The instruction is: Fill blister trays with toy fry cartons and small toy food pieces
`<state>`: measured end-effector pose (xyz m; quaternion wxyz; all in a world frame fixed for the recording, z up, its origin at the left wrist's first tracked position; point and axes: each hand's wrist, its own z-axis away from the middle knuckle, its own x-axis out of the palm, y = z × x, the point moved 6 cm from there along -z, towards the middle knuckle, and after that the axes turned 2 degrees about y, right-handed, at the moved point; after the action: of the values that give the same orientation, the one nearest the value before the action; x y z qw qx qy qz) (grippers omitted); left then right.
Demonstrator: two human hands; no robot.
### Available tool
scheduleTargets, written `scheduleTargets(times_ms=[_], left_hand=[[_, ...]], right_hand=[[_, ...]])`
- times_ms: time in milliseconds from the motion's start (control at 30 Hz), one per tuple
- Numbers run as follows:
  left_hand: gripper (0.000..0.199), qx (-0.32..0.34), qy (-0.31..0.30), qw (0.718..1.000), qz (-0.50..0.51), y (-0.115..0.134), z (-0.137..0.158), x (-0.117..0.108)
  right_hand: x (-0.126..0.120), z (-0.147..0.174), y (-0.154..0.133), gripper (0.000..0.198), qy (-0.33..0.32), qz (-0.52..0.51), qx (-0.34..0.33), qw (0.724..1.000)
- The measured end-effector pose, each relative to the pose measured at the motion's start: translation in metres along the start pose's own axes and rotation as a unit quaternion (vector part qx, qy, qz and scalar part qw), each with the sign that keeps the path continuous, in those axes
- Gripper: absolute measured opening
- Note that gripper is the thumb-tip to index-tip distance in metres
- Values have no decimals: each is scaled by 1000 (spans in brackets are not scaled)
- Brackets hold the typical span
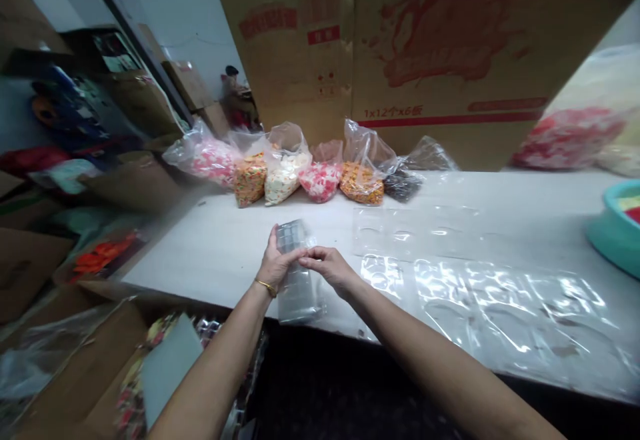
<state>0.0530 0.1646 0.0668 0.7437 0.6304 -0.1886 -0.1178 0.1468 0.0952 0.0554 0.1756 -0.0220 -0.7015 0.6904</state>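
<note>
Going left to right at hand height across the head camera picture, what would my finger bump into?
Brown cardboard box → bright orange pieces → bare left hand → bare right hand → shiny clear plastic trays → round turquoise tub.

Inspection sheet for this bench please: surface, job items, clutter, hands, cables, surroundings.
Surface: white table, in use.
Job items: tray stack, clear plastic, in hand; more clear trays laid out to the right.
Clutter: row of clear bags with colored contents along the back; teal basin at the right edge.
Hands: left hand grips the stack; right hand has its fingertips at the stack's edge, grip unclear.
Cables: nothing seen on the table.
Surroundings: large carton behind; seated person in the background.
</note>
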Motion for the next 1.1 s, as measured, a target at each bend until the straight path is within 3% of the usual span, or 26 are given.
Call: scheduleTargets(times_ms=[100, 233, 533, 800, 900, 1000, 1100], left_hand=[[98, 2, -12, 1000, 26, 3, 7, 0], [98, -1, -17, 999, 44, 4, 13, -3], [93, -29, -24, 997, 63, 6, 18, -6], [99, -3, -24, 998, 55, 0, 17, -4], [103, 27, -8, 999, 27, -4, 9, -6], [100, 41, 20, 999, -24, -6, -4, -20], [94, 43, 78, 993, -75, -7, -19, -54]], right_hand=[[4, 4, 7, 26, -9, -84, 45, 995], [2, 8, 6, 23, -11, -113, 55, 992], [7, 10, 12, 24, 12, -117, 73, 990], [12, 12, 5, 20, -6, -91, 61, 994], [14, 10, 8, 14, 20, -58, 40, 997], [3, 10, 14, 12, 90, -29, 25, 995], [-19, 6, 18, 13, 122, -39, 33, 991]])
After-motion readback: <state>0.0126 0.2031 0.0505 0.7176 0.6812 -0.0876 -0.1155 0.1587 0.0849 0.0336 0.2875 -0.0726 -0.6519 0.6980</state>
